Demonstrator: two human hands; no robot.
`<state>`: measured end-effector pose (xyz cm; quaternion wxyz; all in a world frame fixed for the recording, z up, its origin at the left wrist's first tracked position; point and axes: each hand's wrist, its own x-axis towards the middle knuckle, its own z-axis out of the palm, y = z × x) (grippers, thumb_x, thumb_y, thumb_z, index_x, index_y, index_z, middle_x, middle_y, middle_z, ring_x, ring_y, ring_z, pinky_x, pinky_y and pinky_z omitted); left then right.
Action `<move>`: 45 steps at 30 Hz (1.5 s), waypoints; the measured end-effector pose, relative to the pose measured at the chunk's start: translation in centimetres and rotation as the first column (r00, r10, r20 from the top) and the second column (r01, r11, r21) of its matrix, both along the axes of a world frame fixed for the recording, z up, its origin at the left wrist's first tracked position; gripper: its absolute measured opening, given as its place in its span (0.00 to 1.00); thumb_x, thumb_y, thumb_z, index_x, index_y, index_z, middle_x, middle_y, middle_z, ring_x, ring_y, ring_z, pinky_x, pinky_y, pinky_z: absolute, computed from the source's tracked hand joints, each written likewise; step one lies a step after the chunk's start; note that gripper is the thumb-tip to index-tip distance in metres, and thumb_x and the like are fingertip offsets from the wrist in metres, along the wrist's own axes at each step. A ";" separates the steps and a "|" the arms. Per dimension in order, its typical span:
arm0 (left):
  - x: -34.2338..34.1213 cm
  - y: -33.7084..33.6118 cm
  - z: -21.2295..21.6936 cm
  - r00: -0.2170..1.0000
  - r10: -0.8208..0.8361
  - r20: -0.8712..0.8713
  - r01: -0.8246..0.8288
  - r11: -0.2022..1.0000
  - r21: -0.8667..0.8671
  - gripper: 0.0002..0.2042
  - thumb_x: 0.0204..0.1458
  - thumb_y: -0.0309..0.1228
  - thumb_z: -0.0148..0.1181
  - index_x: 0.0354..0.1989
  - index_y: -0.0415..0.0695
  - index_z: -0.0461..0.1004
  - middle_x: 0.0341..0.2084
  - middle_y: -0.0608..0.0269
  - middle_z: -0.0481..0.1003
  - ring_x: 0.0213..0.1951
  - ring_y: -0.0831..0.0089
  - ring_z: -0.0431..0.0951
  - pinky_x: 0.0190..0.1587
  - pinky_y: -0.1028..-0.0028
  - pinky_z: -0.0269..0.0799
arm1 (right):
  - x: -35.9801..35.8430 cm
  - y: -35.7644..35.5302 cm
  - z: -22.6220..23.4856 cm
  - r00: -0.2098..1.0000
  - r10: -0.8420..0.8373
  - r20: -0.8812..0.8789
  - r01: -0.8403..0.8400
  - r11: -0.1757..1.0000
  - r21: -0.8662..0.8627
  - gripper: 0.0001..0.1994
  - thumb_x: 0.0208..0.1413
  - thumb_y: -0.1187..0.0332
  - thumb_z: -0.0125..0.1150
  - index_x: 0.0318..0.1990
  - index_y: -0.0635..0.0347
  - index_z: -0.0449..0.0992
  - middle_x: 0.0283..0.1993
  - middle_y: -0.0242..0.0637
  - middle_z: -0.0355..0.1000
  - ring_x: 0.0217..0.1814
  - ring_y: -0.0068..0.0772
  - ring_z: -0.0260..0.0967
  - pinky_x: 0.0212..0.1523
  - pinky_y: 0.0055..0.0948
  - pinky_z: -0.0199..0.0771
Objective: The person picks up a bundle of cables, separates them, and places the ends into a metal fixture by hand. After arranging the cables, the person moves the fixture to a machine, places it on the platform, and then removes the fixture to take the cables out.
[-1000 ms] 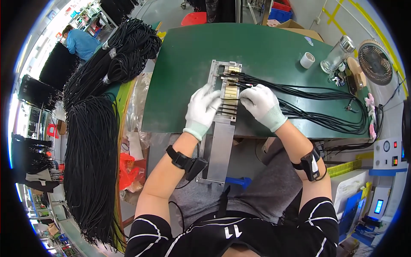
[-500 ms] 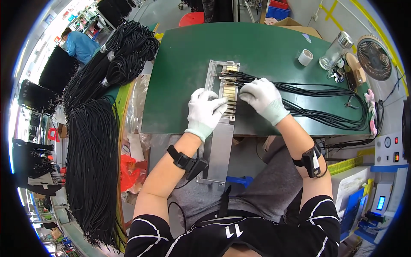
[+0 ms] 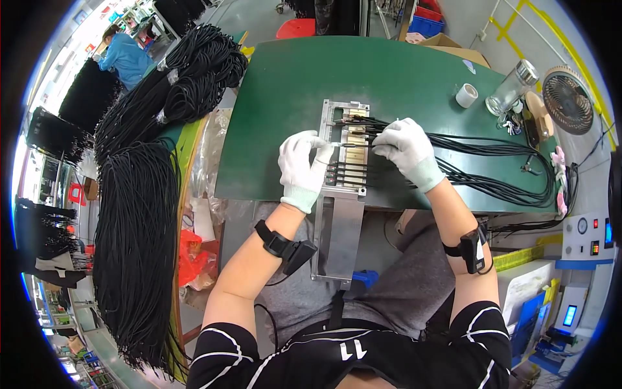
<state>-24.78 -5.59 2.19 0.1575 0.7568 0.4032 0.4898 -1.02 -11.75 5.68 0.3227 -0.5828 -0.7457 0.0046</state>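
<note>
Sits at lg grn tbl, far edge curved. Has v. long heap of blk cables to L, on separate bench, tied in a few spots nr top. Has metal fixture straight ahead, at near edge of tbl, w/ plate end overhanging. Has long blk leads running from fixture to R across tbl, bending nr R end. Has fan at R side, w/ glass jar just L of it.

Wears wht gloves, both sides. Puts L hand at L side of fixture, thumb + index nr tip of one cable; can't tell if clamped on it or only close. Pinches same cable w/ R hand on R side, fingertips together on it.

Has wht roll nr jar. Has row of brass-col. blocks in fixture, w/ sev. other cable ends across lower part. Holds the one cable approx. level, crosswise over mid fixture, btwn both hands; can't tell if touching blocks.
</note>
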 end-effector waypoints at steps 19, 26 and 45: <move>-1.0 0.9 -0.4 0.997 -0.076 0.034 0.081 0.982 -0.173 0.10 0.56 0.35 0.63 0.35 0.40 0.81 0.44 0.55 0.80 0.51 0.59 0.75 0.55 0.64 0.70 | -0.8 -0.4 -0.1 0.986 0.031 -0.162 -0.065 0.976 -0.208 0.05 0.47 0.68 0.68 0.33 0.53 0.80 0.32 0.34 0.75 0.40 0.43 0.71 0.45 0.40 0.70; -1.4 1.1 -0.7 0.997 -0.062 -0.045 0.055 0.987 -0.149 0.10 0.57 0.36 0.61 0.36 0.42 0.82 0.41 0.56 0.81 0.49 0.57 0.77 0.54 0.62 0.71 | -1.6 -0.7 0.0 0.987 -0.027 0.156 0.027 1.000 0.002 0.05 0.45 0.67 0.67 0.29 0.52 0.77 0.30 0.32 0.73 0.42 0.41 0.70 0.44 0.39 0.69; 0.3 -0.1 0.0 0.823 -0.154 -0.547 0.220 0.974 0.056 0.15 0.51 0.48 0.64 0.46 0.63 0.85 0.62 0.45 0.68 0.65 0.43 0.62 0.69 0.48 0.50 | -0.6 0.7 -0.3 0.996 -0.022 0.085 0.013 0.994 0.109 0.08 0.44 0.63 0.70 0.30 0.50 0.78 0.31 0.30 0.72 0.43 0.39 0.69 0.45 0.39 0.68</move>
